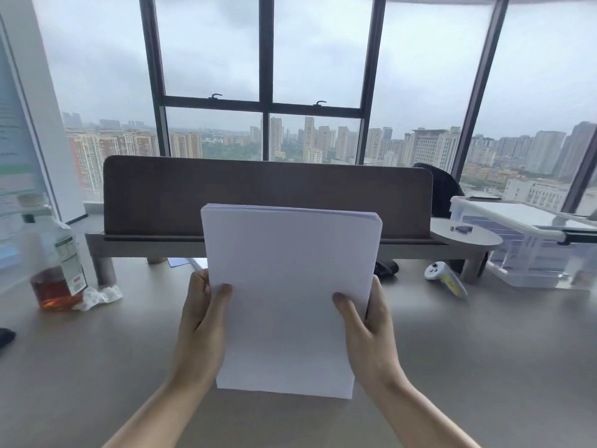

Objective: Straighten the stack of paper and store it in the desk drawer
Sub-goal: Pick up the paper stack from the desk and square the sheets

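A thick stack of white paper (287,286) stands upright on its short bottom edge on the grey desk (484,350), in the middle of the view. My left hand (202,321) grips its left side, thumb on the front sheet. My right hand (368,331) grips its right side the same way. The top edges of the sheets look nearly even, with slight offsets at the top right corner. No desk drawer is in view.
A brown divider panel (265,195) on a raised shelf runs behind the stack. A bottle of amber liquid (56,270) and crumpled wrap sit at the left. A white controller (447,278) and a clear plastic bin (533,240) are at the right.
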Demonstrator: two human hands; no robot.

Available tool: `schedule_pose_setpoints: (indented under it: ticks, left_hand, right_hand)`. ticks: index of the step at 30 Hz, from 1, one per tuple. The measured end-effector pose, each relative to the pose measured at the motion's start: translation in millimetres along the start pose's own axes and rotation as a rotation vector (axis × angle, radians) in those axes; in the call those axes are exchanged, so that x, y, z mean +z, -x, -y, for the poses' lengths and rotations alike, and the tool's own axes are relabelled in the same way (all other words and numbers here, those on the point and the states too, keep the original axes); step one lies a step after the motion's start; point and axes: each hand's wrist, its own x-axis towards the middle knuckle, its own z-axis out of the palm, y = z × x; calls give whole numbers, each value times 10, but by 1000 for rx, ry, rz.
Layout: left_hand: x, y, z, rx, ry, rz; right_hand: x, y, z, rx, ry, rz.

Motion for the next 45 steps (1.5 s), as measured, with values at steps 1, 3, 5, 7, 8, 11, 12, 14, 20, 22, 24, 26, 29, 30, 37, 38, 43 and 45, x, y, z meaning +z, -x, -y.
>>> schedule_pose_setpoints:
  ticks: [1, 3, 5, 7, 8, 11, 12, 14, 20, 22, 24, 26, 29, 30, 37, 38, 43, 45]
  left_hand:
    - [7, 18, 0, -14, -33, 8]
    - [22, 46, -12, -39, -78, 17]
    - [26, 29, -50, -13, -137, 18]
    - [10, -29, -130, 52, -196, 11]
    - [-2, -60, -166, 75, -206, -2]
    - [-71, -74, -159, 27, -173, 18]
    - [-95, -44, -130, -8, -173, 39]
    - [-133, 10, -62, -54, -213, 73]
    - [-145, -228, -399, 202, -357, -7]
    - [-21, -370, -773, 589, -671, -22]
    - [238, -490, -1108, 848, -1023, 225]
    - [451, -529, -1254, 842, -1239, 435]
    - [554, -549, -1271, 831, -1286, 420]
    - [538, -544, -1282, 823, -1288, 432]
    - [-109, -504, -753, 619, -921, -117]
    - [-191, -448, -590, 319, -659, -136]
    - [-206, -234, 52, -287, -29, 54]
    - [-137, -185, 102, -276, -110, 32]
  right_hand:
    - [8, 11, -18, -7, 8, -13]
    - [42, 32, -36, -9, 39, -43]
    - [73, 24, -17, -20, 101, -51]
    - [96, -44, 51, -41, 128, -39]
    - [106, -91, 81, -50, 138, -37]
    - [136, -129, 92, -15, 152, -14]
    - [141, -99, 71, 7, 147, -7]
    - [134, -61, 2, 39, 110, -2]
    - [64, -119, -91, 67, 93, 66]
    - [55, -112, -79, 64, 83, 65]
    - [51, -111, -95, 75, 71, 57]
    - [53, -108, -99, 91, 57, 55]
    - [41, -135, -82, 98, 53, 60]
    - [40, -145, -71, 99, 56, 64]
    - [16, -179, -52, 106, 102, 75]
    - [17, -185, -48, 110, 103, 67]
    - [108, -195, -40, 146, 72, 51]
    - [125, -199, -51, 147, 111, 32]
